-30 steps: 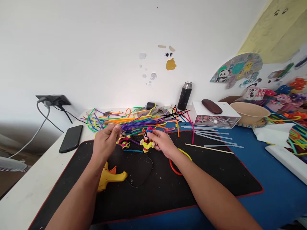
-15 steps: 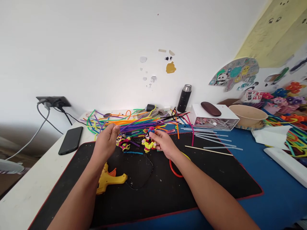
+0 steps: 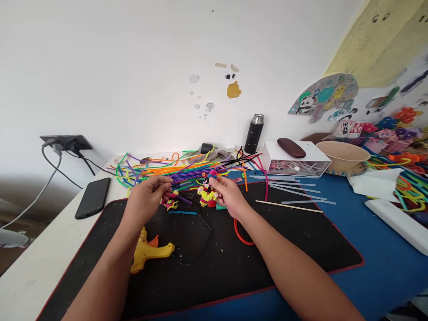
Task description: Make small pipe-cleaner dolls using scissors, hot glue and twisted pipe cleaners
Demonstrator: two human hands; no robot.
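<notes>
My right hand (image 3: 228, 195) pinches a small pipe-cleaner figure (image 3: 207, 191) with a yellow body and a red and blue top, held upright over the black mat (image 3: 267, 249). My left hand (image 3: 147, 198) is curled, fingers closed on a purple pipe cleaner (image 3: 182, 178) at the edge of the colourful pile (image 3: 174, 169). A second small yellow and pink figure (image 3: 171, 203) lies on the mat just right of my left hand. A short blue piece (image 3: 182, 212) lies below it.
A yellow glue gun (image 3: 149, 252) with a black cord lies under my left forearm. A red ring (image 3: 240, 232), clear glue sticks (image 3: 294, 187), a wooden stick, a phone (image 3: 92, 203), a black flask (image 3: 253, 133), a white box, a bowl (image 3: 344, 154) surround the mat.
My left hand has dropped slightly and turned, fingers closing on a purple pipe cleaner. My right hand keeps the figure, shifted a little. The camera moved slightly.
</notes>
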